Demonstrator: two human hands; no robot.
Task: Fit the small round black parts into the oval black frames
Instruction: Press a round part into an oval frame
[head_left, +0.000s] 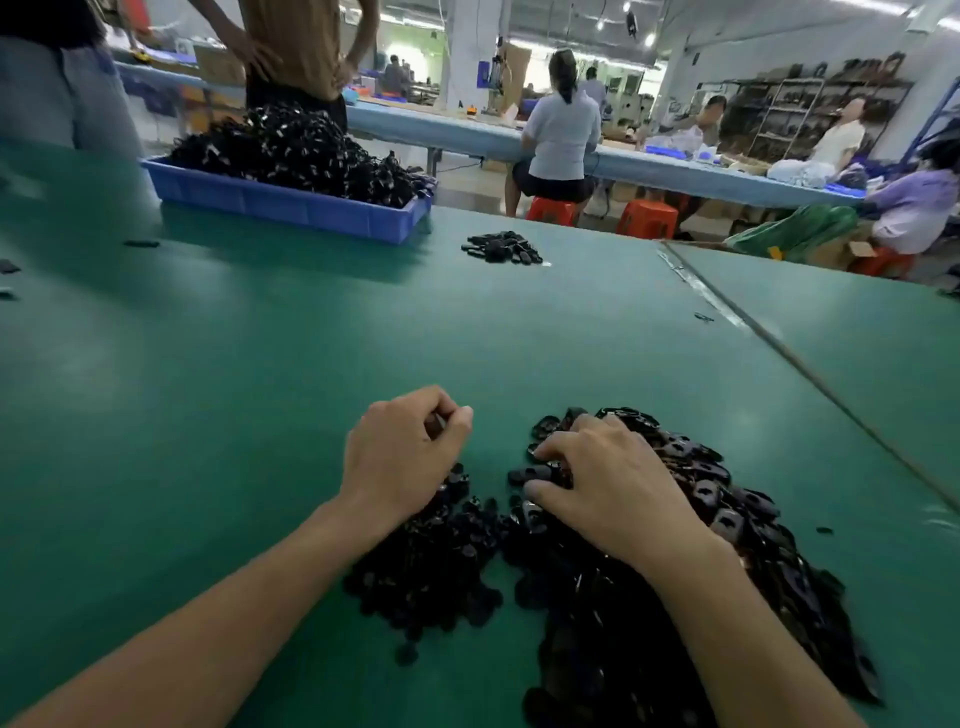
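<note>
Oval black frames (737, 509): right hand (613, 488) spread flat on pile; left hand (400, 457) curled, contents unclear.

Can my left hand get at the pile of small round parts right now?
Likely yes: the left hand is right at the far edge of the round parts pile, with nothing between.

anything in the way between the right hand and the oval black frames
Nothing visible. The right hand lies on the heap of oval black frames, fingertips touching them. The left hand is beside it, over the small round black parts, not in between.
</note>
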